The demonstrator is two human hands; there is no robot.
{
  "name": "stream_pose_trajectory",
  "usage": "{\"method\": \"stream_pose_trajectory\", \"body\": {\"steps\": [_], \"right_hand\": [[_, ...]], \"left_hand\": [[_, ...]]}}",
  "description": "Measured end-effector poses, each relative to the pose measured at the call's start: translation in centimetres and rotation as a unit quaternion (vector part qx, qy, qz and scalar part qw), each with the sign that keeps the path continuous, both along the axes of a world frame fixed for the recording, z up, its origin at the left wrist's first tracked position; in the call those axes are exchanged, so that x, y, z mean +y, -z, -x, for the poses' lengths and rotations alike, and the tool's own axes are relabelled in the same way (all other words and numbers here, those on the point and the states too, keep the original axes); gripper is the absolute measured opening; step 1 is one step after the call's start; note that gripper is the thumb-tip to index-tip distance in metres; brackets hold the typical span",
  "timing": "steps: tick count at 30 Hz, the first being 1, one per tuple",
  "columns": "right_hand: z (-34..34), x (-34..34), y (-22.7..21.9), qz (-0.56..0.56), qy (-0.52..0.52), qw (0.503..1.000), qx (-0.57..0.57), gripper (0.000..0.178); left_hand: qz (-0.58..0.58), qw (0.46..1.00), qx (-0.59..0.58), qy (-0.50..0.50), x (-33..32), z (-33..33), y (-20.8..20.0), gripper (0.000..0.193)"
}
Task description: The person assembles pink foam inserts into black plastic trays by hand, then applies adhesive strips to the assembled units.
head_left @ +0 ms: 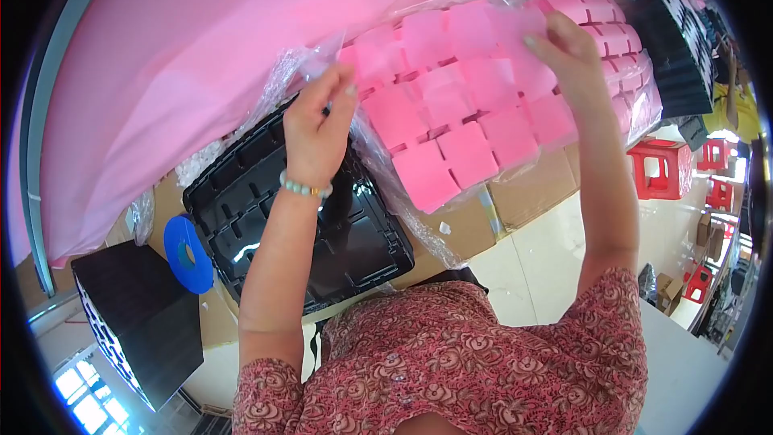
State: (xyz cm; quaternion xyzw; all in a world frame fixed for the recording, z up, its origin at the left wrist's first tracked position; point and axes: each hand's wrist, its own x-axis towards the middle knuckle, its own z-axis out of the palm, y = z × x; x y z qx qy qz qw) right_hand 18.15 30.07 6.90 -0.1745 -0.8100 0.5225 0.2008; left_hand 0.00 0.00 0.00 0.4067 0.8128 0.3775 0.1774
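Patterned top [451, 354], cropped below; left fingers [331, 81] and right fingers [544, 51] nearly closed, hold on clear film [286, 68] uncertain.

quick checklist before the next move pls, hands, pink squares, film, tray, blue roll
1. Pink squares in rows: ok, set out side by side with narrow gaps.
2. Clear film away from the squares: not ok, it lies crumpled along their edges.
3. Left hand grip: cannot tell; thumb and finger are close together by the squares' left edge, but blurred.
4. Right hand clear of the squares: cannot tell; it is in front of them in this view, contact unclear.
5. Black tray within reach: ok, it lies beneath the left forearm.
6. Blue roll off the squares: ok, it is at the tray's left side.
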Motion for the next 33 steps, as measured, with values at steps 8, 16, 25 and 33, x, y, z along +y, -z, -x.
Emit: {"method": "stream_pose_trajectory", "body": {"steps": [8,16,25,33], "right_hand": [[-9.2,-10.4,-11.4,-0.154,-0.214,0.953,0.153,0.012],[-22.0,-14.0,-12.2,0.063,-0.038,0.980,0.185,0.029],[-11.5,-26.3,-1.0,0.350,0.007,0.919,0.183,0.036],[3.2,-29.2,8.9,0.208,0.036,0.977,0.024,0.015]], "left_hand": [[-0.281,0.840,-0.461,-0.050,8.8,-0.6,-0.3,0.041],[-0.267,0.608,-0.744,0.065,-9.9,-14.4,-8.3,0.030],[-0.254,0.582,-0.755,-0.163,-32.8,-14.5,-10.5,0.034],[-0.069,0.919,-0.140,-0.361,-35.0,-4.7,-0.6,0.020]]}}
